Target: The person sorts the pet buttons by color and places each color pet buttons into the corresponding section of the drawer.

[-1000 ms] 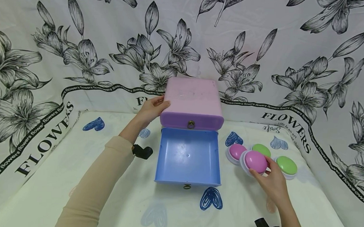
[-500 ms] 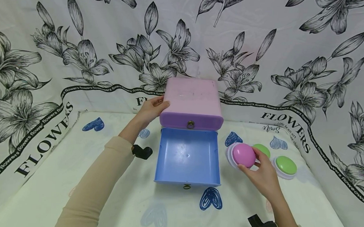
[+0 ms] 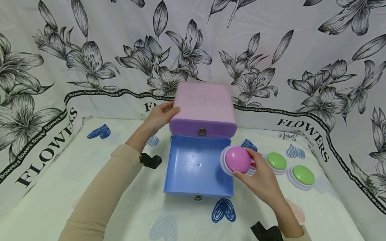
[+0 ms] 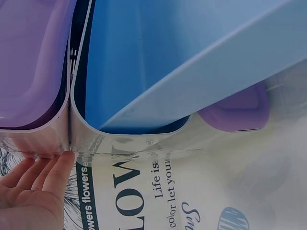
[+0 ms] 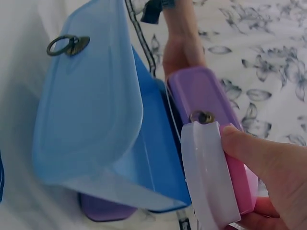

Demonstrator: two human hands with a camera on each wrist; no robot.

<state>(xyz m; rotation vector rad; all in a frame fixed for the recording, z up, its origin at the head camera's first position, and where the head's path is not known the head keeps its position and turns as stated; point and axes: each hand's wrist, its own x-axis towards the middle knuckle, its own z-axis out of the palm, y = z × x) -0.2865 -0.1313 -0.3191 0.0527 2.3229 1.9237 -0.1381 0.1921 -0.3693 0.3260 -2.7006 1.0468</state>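
My right hand pinches a pink dome button with a white base, tilted over the right edge of the pulled-out blue drawer. In the right wrist view, thumb and fingers grip that button's sides. Partly hidden behind this hand is a second pink button on the cloth. The drawer's inside shows bare blue. My left hand rests against the left side of the pink drawer box; in the left wrist view its fairly straight fingers touch the side wall.
Two green buttons with white bases lie at the right. Above the blue drawer is a closed purple drawer with a ring pull; another purple front shows below it. A flower-printed cloth hangs behind.
My right hand has carried the pink button leftward, from above the other buttons to the blue drawer's right edge. The left hand and the drawer box have stayed put.
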